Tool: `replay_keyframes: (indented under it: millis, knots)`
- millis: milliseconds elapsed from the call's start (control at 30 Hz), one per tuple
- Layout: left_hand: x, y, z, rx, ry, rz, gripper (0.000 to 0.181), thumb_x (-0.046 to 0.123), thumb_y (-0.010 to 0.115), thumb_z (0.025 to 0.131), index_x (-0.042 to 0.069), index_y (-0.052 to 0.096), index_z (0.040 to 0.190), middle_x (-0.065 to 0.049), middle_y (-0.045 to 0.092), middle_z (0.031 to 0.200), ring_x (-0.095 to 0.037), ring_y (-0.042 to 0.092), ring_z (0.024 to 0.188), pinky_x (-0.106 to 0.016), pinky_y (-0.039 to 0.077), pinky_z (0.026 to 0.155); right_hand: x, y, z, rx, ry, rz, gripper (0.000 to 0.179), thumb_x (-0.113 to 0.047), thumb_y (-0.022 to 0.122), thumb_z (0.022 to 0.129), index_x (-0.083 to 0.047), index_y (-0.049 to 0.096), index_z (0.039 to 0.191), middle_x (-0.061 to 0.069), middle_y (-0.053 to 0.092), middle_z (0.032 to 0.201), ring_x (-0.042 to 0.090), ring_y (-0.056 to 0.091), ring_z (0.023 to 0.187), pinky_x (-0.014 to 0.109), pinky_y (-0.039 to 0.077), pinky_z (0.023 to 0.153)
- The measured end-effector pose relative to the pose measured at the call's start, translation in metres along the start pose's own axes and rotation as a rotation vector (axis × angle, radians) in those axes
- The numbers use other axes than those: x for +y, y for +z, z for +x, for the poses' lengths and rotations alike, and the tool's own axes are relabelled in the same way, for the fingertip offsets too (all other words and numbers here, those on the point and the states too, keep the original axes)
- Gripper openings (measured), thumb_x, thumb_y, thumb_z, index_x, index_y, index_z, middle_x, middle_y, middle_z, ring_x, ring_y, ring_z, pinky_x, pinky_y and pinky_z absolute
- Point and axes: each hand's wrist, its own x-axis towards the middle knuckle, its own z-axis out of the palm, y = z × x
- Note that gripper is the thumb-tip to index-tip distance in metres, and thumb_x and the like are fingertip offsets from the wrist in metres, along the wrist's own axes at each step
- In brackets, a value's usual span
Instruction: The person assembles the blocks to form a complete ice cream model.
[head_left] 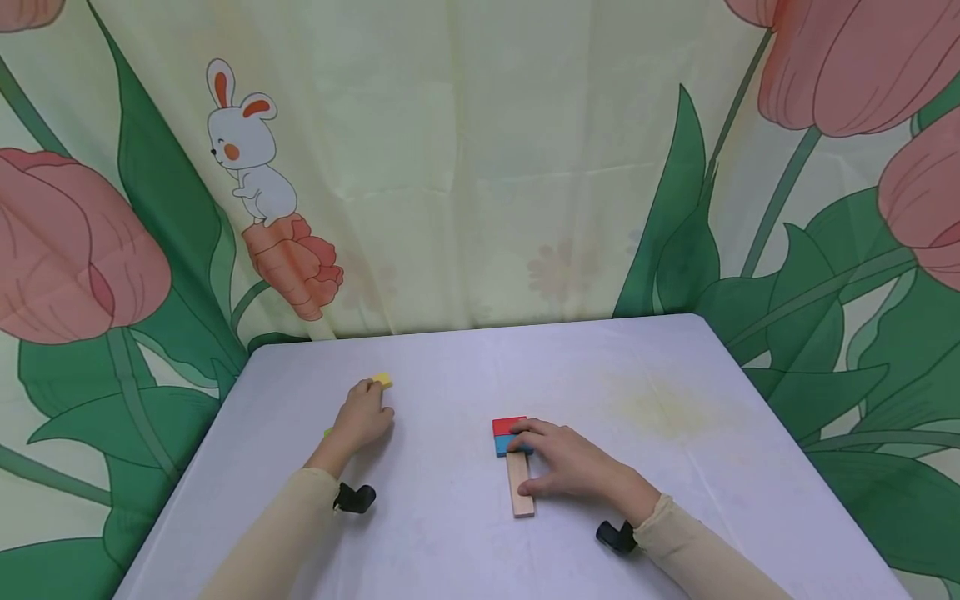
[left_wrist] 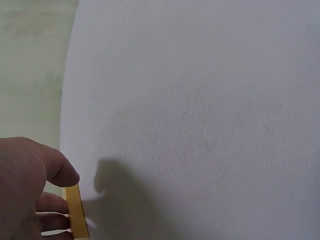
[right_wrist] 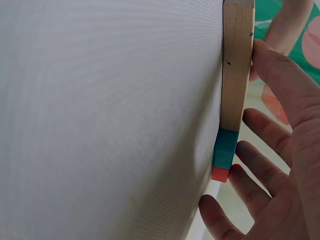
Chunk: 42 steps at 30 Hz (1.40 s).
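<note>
At the table's far left, my left hand (head_left: 362,414) is at a yellow block (head_left: 383,380). In the left wrist view the thumb and fingers pinch this yellow block (left_wrist: 76,212), whose lower end is cut off by the frame. My right hand (head_left: 573,462) lies over blocks near the middle. Its thumb touches a long plain wooden block (head_left: 519,487), and its spread fingers reach over a blue block (head_left: 501,446) and a red block (head_left: 507,426). Those three sit end to end in a line, as the right wrist view also shows, with the wooden block (right_wrist: 237,65) nearest the thumb.
A bit of green (head_left: 327,432) shows beside the left wrist, mostly hidden. The white-covered table (head_left: 450,533) meets a printed curtain (head_left: 465,167) at its far edge. A yellowish stain (head_left: 667,404) marks the cloth at the right.
</note>
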Motion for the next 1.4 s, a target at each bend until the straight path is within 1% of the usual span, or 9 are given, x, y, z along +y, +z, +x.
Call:
replay_keyframes:
  millis: [333, 567, 767, 967, 1167, 1300, 1400]
  knots:
    - [0.021, 0.010, 0.000, 0.003, 0.013, -0.002, 0.062, 0.012, 0.053, 0.097, -0.016, 0.038, 0.150, -0.034, 0.034, 0.158, -0.049, 0.030, 0.150, -0.060, 0.034, 0.120, 0.001, 0.002, 0.001, -0.014, 0.003, 0.015, 0.050, -0.044, 0.084, 0.085, -0.028, 0.065, 0.130, -0.003, 0.052, 0.150, 0.021, 0.055, 0.134, 0.056, 0.046, 0.107]
    - [0.037, 0.019, -0.001, 0.023, 0.065, 0.012, 0.061, 0.010, 0.055, 0.095, -0.015, 0.040, 0.149, -0.032, 0.037, 0.156, -0.047, 0.032, 0.149, -0.060, 0.038, 0.117, -0.003, 0.000, 0.001, -0.015, 0.008, 0.041, 0.050, -0.039, 0.085, 0.085, -0.025, 0.066, 0.129, -0.001, 0.052, 0.151, 0.024, 0.054, 0.135, 0.058, 0.045, 0.107]
    - [0.051, 0.025, -0.002, 0.011, 0.089, 0.019, 0.060, 0.010, 0.056, 0.095, -0.014, 0.042, 0.149, -0.031, 0.038, 0.157, -0.045, 0.033, 0.150, -0.058, 0.039, 0.118, -0.004, 0.000, 0.000, -0.016, 0.008, 0.042, 0.049, -0.038, 0.085, 0.085, -0.026, 0.066, 0.128, -0.002, 0.052, 0.151, 0.023, 0.055, 0.134, 0.057, 0.046, 0.106]
    - [0.063, 0.029, -0.004, 0.000, 0.124, 0.038, 0.059, 0.011, 0.057, 0.095, -0.012, 0.044, 0.148, -0.029, 0.040, 0.156, -0.043, 0.036, 0.149, -0.056, 0.041, 0.117, -0.002, 0.002, 0.000, -0.015, 0.010, 0.041, 0.050, -0.040, 0.085, 0.084, -0.026, 0.066, 0.128, -0.003, 0.052, 0.149, 0.022, 0.055, 0.133, 0.057, 0.045, 0.106]
    - [0.074, 0.033, -0.004, -0.011, 0.157, 0.054, 0.060, 0.010, 0.057, 0.094, -0.010, 0.045, 0.149, -0.027, 0.042, 0.156, -0.041, 0.036, 0.149, -0.052, 0.037, 0.121, -0.001, 0.003, 0.001, -0.021, 0.023, 0.036, 0.050, -0.042, 0.085, 0.084, -0.026, 0.066, 0.127, -0.003, 0.053, 0.149, 0.023, 0.055, 0.134, 0.057, 0.045, 0.107]
    - [0.082, 0.036, -0.003, -0.011, 0.188, 0.063, 0.060, 0.010, 0.058, 0.092, -0.009, 0.047, 0.147, -0.026, 0.043, 0.155, -0.040, 0.038, 0.149, -0.051, 0.037, 0.121, -0.001, 0.002, 0.001, -0.024, 0.034, 0.037, 0.051, -0.044, 0.085, 0.083, -0.027, 0.066, 0.127, -0.003, 0.053, 0.149, 0.023, 0.055, 0.134, 0.058, 0.045, 0.107]
    - [0.088, 0.038, -0.003, -0.009, 0.198, 0.059, 0.059, 0.010, 0.058, 0.091, -0.008, 0.049, 0.147, -0.025, 0.044, 0.155, -0.040, 0.039, 0.148, -0.052, 0.038, 0.120, -0.001, 0.002, 0.001, -0.020, 0.034, 0.031, 0.050, -0.046, 0.085, 0.083, -0.028, 0.066, 0.126, -0.004, 0.053, 0.148, 0.023, 0.055, 0.133, 0.057, 0.046, 0.107]
